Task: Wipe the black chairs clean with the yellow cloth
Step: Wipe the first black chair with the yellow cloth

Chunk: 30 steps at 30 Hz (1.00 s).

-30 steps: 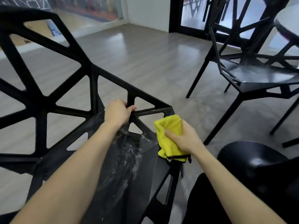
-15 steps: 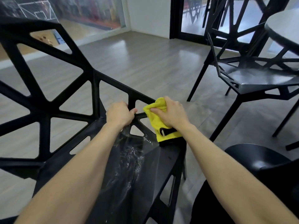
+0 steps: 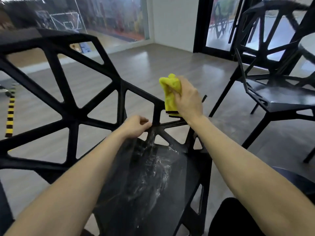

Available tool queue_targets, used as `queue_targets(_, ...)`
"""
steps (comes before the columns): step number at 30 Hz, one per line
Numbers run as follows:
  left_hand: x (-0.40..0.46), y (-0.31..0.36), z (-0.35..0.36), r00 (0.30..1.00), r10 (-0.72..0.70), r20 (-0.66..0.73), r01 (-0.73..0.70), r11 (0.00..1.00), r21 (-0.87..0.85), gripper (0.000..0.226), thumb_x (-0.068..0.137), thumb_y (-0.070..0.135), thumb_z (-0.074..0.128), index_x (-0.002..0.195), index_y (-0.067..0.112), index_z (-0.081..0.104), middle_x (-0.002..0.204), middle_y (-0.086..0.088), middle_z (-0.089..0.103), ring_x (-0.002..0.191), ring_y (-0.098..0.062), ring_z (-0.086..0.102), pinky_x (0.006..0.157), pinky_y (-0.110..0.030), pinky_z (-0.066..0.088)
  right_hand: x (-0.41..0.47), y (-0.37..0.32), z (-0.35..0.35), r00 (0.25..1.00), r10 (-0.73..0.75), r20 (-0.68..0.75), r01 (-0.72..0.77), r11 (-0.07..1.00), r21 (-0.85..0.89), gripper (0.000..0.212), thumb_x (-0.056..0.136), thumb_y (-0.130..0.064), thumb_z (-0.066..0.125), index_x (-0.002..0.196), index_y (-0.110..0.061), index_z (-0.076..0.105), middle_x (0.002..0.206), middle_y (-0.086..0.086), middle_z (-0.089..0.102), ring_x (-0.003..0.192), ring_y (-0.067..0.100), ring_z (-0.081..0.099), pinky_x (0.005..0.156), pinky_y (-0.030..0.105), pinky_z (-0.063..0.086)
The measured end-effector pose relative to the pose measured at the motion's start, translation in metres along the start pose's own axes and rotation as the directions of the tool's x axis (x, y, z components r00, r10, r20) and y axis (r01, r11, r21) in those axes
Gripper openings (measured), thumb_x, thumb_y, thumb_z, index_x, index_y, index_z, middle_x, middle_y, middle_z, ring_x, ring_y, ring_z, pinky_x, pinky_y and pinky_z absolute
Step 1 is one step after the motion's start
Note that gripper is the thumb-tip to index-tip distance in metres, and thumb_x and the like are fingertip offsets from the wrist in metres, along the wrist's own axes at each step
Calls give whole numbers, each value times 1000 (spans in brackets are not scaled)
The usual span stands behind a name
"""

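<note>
nearest to me: the seat (image 3: 153, 193) of the close chair (image 3: 73, 116), dark and glossy, with wet streaks and droplets down its middle. i read that as wetted or partly wiped, not yet dried off.

left hand (image 3: 135, 126) sits at the junction where the backrest struts meet the seat; its fingers (image 3: 144, 123) are curled in near a strut, but i cannot tell whether they clamp it or only rest against it.

just beyond, right hand (image 3: 187, 101) grips the cloth (image 3: 170, 92), bunched in a closed fist, yellow with a dark hem at the bottom. the cloth is at the upper edge of the backrest's right end; motion blur hides whether it touches the bar.

further right: a second chair (image 3: 272, 92), seat shiny; wet or just reflecting, i cannot say. part of a round worktop (image 3: 308, 48) shows at the right edge.

judgement: task is midway on the first chair. seat wetted, backrest frame in hand now; most lattice struts, the legs and the other chair look left to do.
</note>
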State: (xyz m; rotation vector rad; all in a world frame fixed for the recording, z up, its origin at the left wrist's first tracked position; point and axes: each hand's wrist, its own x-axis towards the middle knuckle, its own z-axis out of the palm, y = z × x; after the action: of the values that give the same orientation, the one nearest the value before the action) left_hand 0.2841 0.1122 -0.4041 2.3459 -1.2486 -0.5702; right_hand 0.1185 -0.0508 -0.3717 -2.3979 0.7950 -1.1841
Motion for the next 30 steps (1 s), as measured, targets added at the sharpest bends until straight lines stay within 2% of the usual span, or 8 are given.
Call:
queue_targets(4,-31,-33,-27,985,-3,-171,36,981,190,38,104,46,64,134,25,72,129,4,76,122,-23,69,102,-41,56,-40,17,46,862,-340,377,378,925,-31,68,82,0,38,146,-8,62,165,16,44,156,35,35,131,51,22)
queue_targets(7,-48,-58,-55,976,6,-220,67,944,323,30,104,42,62,126,25,73,123,1,77,114,-27,71,95,-45,59,-45,23,43,596,-449,666,615,788,-18,68,75,8,54,141,-7,65,153,12,58,149,35,45,126,46,28)
queue_targets(9,-59,-67,-71,963,56,-262,44,931,363,28,104,40,61,124,23,74,120,2,77,111,-26,71,93,-44,60,-47,6,42,543,-353,762,565,825,-20,72,77,10,55,145,-15,57,130,1,70,126,30,63,104,34,45)
queue_targets(13,-69,-91,-105,876,288,-387,21,779,627,35,99,35,67,131,20,73,134,-4,67,132,-28,59,119,-47,40,-16,-45,51,739,-299,604,466,874,-138,35,96,-12,55,131,-16,50,109,11,68,99,41,68,73,46,49)
queue_targets(16,-73,-104,-130,792,348,-503,168,667,726,54,91,32,75,141,14,64,163,-20,40,161,-39,22,129,-66,16,27,-80,58,882,-299,364,403,880,-254,34,101,-28,60,134,-20,55,115,13,62,92,47,65,70,49,50)
queue_targets(21,-104,-121,-130,707,103,-700,495,635,593,90,94,59,65,153,-1,35,163,-25,22,165,-40,2,101,-62,49,83,-134,92,999,-48,-4,48,998,-46,26,93,-19,63,119,-15,64,113,12,56,87,39,59,73,40,45)
queue_targets(25,-102,-128,-112,759,62,-648,479,621,621,92,93,70,57,154,5,36,158,-20,25,161,-39,12,90,-49,55,17,-132,165,968,-58,244,98,983,-155,29,99,-7,57,128,-9,63,126,17,48,90,41,60,70,39,44)
queue_targets(30,-103,-137,-114,702,-62,-709,548,684,482,67,96,63,61,125,4,50,122,-17,52,105,-35,59,68,-40,47,-21,-129,179,915,-41,401,90,991,-104,14,104,-15,55,106,-8,66,111,18,61,99,42,64,80,43,50)
